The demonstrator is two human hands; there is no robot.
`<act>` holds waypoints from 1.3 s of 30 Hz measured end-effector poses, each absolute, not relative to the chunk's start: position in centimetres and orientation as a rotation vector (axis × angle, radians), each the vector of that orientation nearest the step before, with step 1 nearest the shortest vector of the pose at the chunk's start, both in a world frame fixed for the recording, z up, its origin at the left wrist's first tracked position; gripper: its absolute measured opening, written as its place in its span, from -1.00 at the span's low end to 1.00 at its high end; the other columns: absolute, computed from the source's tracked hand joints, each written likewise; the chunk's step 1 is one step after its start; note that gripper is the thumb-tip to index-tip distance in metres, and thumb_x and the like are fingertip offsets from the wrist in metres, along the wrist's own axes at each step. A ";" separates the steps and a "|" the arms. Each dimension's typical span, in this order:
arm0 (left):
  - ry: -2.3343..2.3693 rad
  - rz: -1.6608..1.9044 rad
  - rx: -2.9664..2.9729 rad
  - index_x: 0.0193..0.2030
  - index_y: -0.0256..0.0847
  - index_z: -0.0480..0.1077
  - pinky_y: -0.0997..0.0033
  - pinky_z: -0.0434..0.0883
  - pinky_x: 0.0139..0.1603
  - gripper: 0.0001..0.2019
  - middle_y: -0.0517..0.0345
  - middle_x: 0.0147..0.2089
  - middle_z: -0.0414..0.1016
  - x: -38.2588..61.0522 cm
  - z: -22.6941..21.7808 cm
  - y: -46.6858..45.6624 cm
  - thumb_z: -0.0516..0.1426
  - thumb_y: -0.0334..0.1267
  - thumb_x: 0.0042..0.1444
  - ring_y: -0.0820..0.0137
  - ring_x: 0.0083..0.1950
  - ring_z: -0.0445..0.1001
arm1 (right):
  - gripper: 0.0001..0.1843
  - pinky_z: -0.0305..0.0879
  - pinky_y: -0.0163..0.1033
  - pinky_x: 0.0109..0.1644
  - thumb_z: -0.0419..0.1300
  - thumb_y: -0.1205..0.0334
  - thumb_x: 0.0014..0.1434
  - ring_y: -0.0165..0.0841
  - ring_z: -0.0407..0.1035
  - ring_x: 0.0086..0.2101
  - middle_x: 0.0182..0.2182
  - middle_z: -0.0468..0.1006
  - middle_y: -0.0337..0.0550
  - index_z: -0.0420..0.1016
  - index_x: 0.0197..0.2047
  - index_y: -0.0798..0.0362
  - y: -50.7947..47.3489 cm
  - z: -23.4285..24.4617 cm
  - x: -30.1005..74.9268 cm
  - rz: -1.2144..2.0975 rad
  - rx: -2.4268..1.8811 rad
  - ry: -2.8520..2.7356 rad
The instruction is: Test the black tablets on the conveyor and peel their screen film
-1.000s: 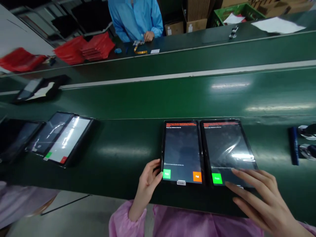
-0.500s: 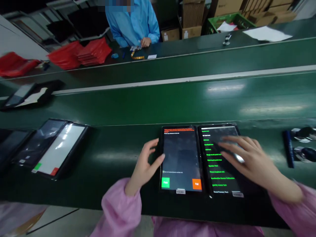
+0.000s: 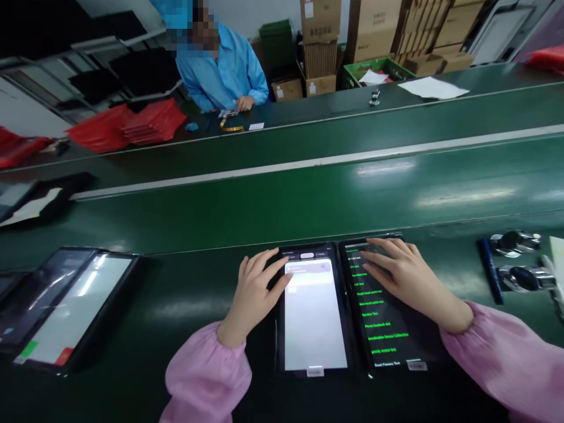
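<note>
Near edge of worktop (image 3: 198, 305), centre, items as seen from my seat:

1. L tablet (image 3: 315, 329): flat, screen up, long side running away from me, screen lit white. Lies just beside item 2, long edges touching or nearly so; prob. paired this close so each hand gets its own screen w/o reaching.
2. R tablet (image 3: 388, 335): same lie, dark screen w/ list of green text lines.
3. My L hand (image 3: 255, 288): open, fingers spread, nothing gripped. Heel rests on worktop left of item 1; fingertips reach over its top-left corner onto the glass, a light touch, not a hold.
4. My R hand (image 3: 405, 276): open and flat, palm down, fingers straight, laid across the far end of item 2's screen. Nothing held.

Others:
5. Two more tablets (image 3: 74, 305), near-left corner, overlapping, one white w/ green and red squares at its near end.
6. Blue bar (image 3: 490, 270) and two shiny metal pcs (image 3: 524, 277), right end, well apart from my hands.
7. Far edge: co-worker in blue coat (image 3: 220, 70), a hand on small parts; red bags (image 3: 127, 123) stacked beside; paper sheet (image 3: 434, 88); cartons (image 3: 374, 23) behind.
</note>
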State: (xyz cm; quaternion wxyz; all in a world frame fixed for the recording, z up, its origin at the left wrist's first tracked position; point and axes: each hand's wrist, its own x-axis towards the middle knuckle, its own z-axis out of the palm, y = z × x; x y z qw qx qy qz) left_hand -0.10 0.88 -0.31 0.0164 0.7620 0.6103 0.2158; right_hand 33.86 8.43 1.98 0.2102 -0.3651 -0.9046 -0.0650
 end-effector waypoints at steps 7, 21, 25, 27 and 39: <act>1.926 0.544 2.464 0.13 -0.08 0.58 -0.67 0.26 0.27 -0.62 -0.22 0.28 0.50 1.0 -1.2 2.8 0.01 -0.02 0.45 -0.15 0.32 0.43 | -0.55 0.44 -0.01 -0.17 -0.05 0.16 0.54 -0.02 0.51 -0.02 0.07 0.62 0.13 0.70 -0.08 0.00 9.8 0.4 32.7 -0.260 -1.046 -2.557; 1.887 0.635 2.275 0.12 0.05 0.58 -0.64 0.03 0.42 -0.69 -0.08 0.28 0.53 1.1 -1.0 2.9 0.10 -0.02 0.39 -0.11 0.35 0.41 | -0.55 0.42 0.13 -0.04 -0.06 0.17 0.53 0.02 0.45 0.06 0.11 0.61 0.13 0.69 -0.04 -0.01 10.0 -0.1 32.6 -0.049 -1.125 -2.595; 1.891 0.842 2.094 0.13 0.09 0.56 -0.54 -0.01 0.48 -0.64 -0.03 0.32 0.49 0.7 -1.7 1.6 0.13 0.12 0.34 -0.09 0.39 0.37 | -0.55 0.40 0.24 0.04 -0.06 0.01 0.53 0.06 0.42 0.12 0.20 0.55 0.11 0.63 0.12 -0.09 9.8 0.1 34.6 0.024 -1.167 -2.530; 1.940 1.003 1.930 0.23 0.02 0.47 -0.37 0.22 0.44 -0.53 -0.10 0.32 0.46 0.3 -2.3 0.6 0.07 0.18 0.35 -0.03 0.37 0.40 | -0.52 0.39 0.28 0.09 -0.04 -0.12 0.49 0.07 0.41 0.16 0.23 0.52 0.08 0.55 0.22 -0.14 10.1 -0.1 36.6 0.224 -1.268 -2.351; 1.685 1.276 1.353 0.15 -0.17 0.44 0.03 0.51 0.23 -0.42 -0.14 0.14 0.59 2.1 -3.3 7.0 0.07 0.27 0.27 0.09 0.19 0.58 | -0.34 0.52 0.11 0.06 0.06 -0.41 0.30 0.00 0.60 -0.10 -0.18 0.72 -0.02 0.70 -0.17 -0.03 14.6 -2.2 40.5 0.913 -1.362 -1.825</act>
